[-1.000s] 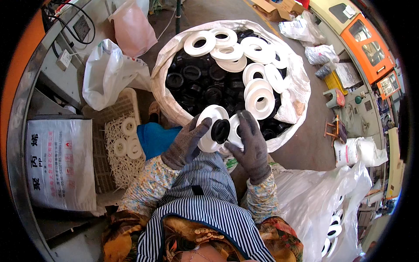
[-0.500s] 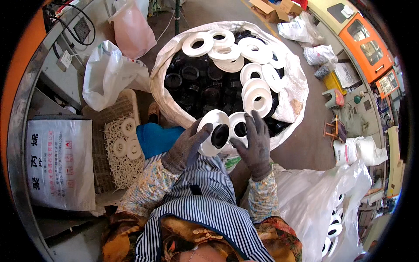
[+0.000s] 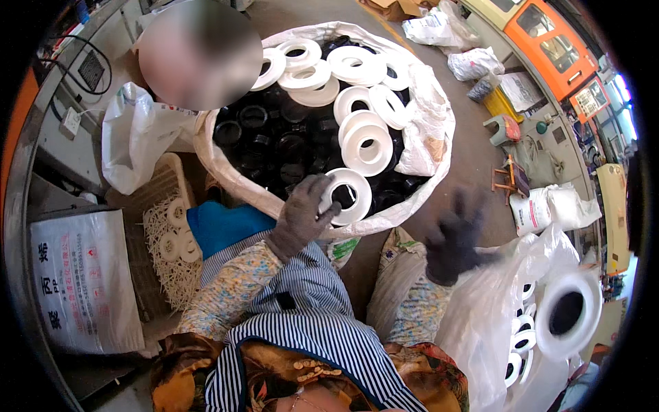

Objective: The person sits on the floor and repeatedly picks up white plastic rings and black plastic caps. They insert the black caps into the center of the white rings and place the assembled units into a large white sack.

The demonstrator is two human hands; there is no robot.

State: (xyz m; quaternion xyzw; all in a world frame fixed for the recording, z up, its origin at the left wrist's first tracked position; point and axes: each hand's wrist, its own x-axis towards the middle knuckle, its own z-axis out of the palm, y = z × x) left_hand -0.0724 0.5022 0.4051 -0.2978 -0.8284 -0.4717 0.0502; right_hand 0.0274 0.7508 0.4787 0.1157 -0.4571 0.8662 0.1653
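Observation:
My left hand (image 3: 300,218), in a grey glove, grips the near-left edge of a white plastic ring (image 3: 364,197) with thumb and fingers. That ring is over the near rim of a large white woven sack (image 3: 257,201). To the right, my gloved right hand (image 3: 452,246) is blurred, with spread fingers and nothing in it. Well beyond it, a larger-looking white ring with a black middle (image 3: 592,309) appears in mid-air over a clear plastic bag (image 3: 470,329). Inside the sack lie many black threaded plastic parts (image 3: 292,147) and several white rings (image 3: 371,130).
A beige plastic basket (image 3: 123,200) with thin white sticks and a few rings stands at the left. Beside it is a printed white bag (image 3: 86,275). White sacks (image 3: 556,209), a small wooden stool (image 3: 509,178) and an orange machine (image 3: 552,44) line the right. A blurred patch covers the upper left.
My right hand has moved right, away from the rings, and opened. One white-and-black ring has left my hands and appears at far right. The whole view has shifted slightly.

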